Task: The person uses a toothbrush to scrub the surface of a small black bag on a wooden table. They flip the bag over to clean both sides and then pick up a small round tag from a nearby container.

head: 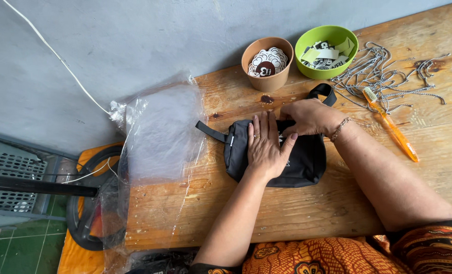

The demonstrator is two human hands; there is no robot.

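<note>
Both hands flat, ungrasping, left hand (265, 147) and right hand (307, 116) on black pouch (307, 165), near table's (287, 213) front edge.

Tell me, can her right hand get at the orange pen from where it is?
Probably yes. The right hand rests on the black pouch, and the orange pen lies beside that wrist on bare table, nothing between.
</note>
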